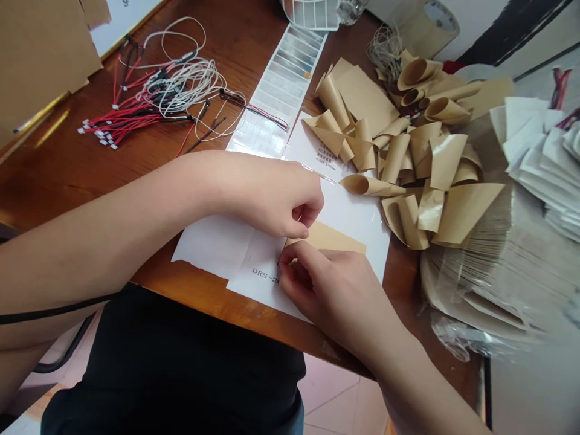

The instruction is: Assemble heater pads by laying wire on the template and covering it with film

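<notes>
My left hand (276,196) is curled in a pinch over the corner of a tan backing sheet (333,238). That sheet lies on a white label printed "DRS-" (267,275) near the front edge of the wooden table (58,175). My right hand (335,290) is just below, fingers closed, with the fingertips pinching the same corner of the tan sheet. Both hands meet at that corner. White paper sheets (212,244) lie underneath.
A heap of curled tan backing papers (408,157) lies to the right. Bagged stacks of white sheets (521,241) sit at the far right. A strip of clear stickers (281,84) and a tangle of red and white wires (158,90) lie behind. Cardboard (40,54) stands at the far left.
</notes>
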The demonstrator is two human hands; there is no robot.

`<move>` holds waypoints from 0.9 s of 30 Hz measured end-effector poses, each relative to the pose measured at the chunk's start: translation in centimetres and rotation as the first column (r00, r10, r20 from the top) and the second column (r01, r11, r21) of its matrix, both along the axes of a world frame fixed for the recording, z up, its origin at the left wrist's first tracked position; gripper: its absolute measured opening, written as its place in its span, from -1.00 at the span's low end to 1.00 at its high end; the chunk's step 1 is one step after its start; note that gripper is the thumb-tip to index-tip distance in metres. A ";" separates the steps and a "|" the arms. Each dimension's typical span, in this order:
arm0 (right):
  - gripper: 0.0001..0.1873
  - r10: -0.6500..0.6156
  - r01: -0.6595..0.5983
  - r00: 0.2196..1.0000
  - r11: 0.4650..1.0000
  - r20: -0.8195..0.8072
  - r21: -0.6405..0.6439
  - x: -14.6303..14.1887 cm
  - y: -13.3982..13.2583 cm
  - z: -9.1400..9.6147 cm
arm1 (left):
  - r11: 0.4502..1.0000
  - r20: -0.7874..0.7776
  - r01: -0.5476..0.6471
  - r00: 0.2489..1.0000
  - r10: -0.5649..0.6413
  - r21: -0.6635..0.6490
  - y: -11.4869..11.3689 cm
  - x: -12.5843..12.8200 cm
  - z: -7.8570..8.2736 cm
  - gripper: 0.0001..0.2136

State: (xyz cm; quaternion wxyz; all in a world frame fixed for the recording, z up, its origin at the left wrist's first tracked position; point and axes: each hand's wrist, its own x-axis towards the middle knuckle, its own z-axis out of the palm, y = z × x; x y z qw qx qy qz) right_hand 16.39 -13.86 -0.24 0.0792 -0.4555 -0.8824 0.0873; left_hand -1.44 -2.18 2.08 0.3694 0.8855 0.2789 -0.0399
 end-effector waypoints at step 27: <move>-0.82 0.012 -0.035 0.989 0.988 0.151 0.148 -0.4 -0.6 -0.4 | 1.000 0.020 -0.009 1.000 0.009 -0.001 0.0 0.0 0.1 -0.86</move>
